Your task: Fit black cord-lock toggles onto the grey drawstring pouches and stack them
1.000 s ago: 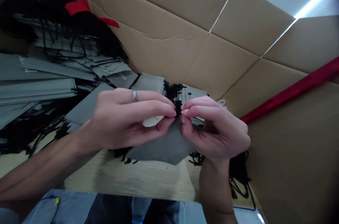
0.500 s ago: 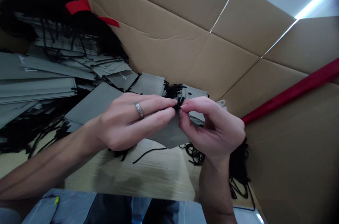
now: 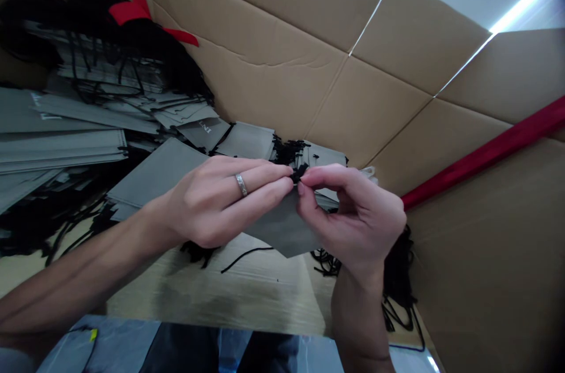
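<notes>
- Black cord: bunched short between the fingertips, at the upper edge of the gray piece. It looks soft, light and limp, so it should fold and twist easily; a fingertip pinch close to the bunch would likely suit it best.
- Gray piece: below the cord, between the two hands and over the table. It is flat and thin, probably light and somewhat stiff — more likely to crease than break. The top edge beside the cord seems the steadiest place to take hold.
- Right hand: thumb and forefinger pinched together on the cord.
- Left hand: fingers straight and side by side, tips at the cord; the thumb is hidden, so I cannot tell whether it grips. A ring sits on one finger.
- Loose strand: on the table, leading under the gray piece — whether joined to it, I cannot tell.
- Stacked gray pieces: at the left, with dark cords among them and a red ribbon above.
- Cardboard wall: behind it all.
</notes>
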Tool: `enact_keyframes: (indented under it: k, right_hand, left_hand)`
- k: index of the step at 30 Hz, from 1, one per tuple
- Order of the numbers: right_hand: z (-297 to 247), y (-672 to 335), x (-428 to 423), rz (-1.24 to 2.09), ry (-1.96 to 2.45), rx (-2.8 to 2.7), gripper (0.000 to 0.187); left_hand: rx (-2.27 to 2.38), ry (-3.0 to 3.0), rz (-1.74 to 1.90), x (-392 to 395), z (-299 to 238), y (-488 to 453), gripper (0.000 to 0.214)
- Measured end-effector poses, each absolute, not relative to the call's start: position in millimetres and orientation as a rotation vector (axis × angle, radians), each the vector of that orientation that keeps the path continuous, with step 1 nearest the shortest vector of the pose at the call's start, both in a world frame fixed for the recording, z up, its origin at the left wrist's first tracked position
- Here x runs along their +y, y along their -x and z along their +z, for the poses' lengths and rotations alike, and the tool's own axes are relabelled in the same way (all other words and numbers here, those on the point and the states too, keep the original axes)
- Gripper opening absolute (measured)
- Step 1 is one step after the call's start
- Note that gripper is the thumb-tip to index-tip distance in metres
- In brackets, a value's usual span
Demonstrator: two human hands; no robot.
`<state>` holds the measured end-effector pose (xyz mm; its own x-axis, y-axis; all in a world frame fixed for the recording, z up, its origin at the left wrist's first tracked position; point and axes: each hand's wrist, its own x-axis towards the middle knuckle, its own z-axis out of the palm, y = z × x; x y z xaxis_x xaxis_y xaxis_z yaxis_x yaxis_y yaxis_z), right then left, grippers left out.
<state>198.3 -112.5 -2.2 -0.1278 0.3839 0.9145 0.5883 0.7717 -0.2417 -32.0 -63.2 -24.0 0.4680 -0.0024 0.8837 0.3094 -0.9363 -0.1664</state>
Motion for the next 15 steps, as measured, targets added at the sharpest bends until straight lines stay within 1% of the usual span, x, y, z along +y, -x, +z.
enact_keyframes:
  k: [2,5,8,11,15]
  right_hand:
    - [-2.0,-198.0,-111.3,-0.221,0.752,-1.775,0.023]
    - [-1.9,-197.6,-109.0,-0.229,0.7,-1.791,0.024]
    - [-1.4,-197.2,-106.7,-0.21,0.611,-1.792,0.028]
    - [-0.3,-196.2,-105.2,-0.208,0.54,-1.793,0.03]
    - [0.4,-195.9,-104.8,-0.216,0.519,-1.781,0.031]
  left_hand:
    - [-0.264,2.327,-1.442,-61.7,-19.5,28.9,0.023]
    - [-0.25,2.299,-1.638,-57.0,-14.8,21.1,0.014]
    - [-0.271,2.37,-1.792,-56.4,-10.8,15.4,0.015]
    - [-0.321,2.438,-1.87,-57.7,-8.4,14.2,0.016]
    - [-0.256,2.49,-1.929,-55.7,-7.6,15.0,0.015]
